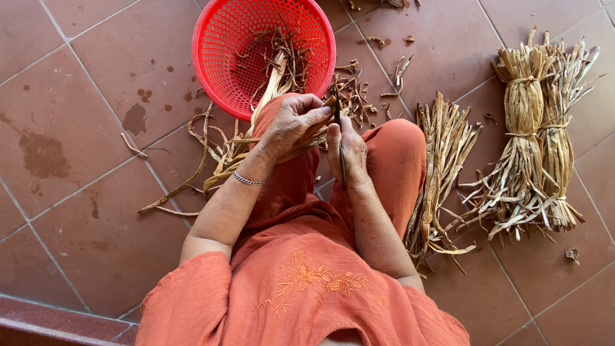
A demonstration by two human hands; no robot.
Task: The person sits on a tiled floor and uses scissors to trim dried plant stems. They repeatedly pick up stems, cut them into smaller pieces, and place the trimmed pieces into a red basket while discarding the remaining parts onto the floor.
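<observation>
We see no packages, no labels, no signs, no screens anywhere in our view, nothing printed or boxed on the floor around us

Tiled floor (77, 77): red basket (218, 57), leaf bundles (538, 134)

Red basket (221, 38): far rim cut by top edge, we can't see full circle. Dried leaf strip (272, 83): middle hidden under left hand (291, 122); we can't trace where it ends among scraps in basket. Thin dark tool (341, 160) in right hand (347, 150): grip covered by fingers, tip too small, we can't tell blade from stick. Tied bundles (538, 128): how many ties, unclear. Our lap and feet hidden by orange clothing (301, 256). Loose pile (442, 166): near end tucked behind right knee.
</observation>
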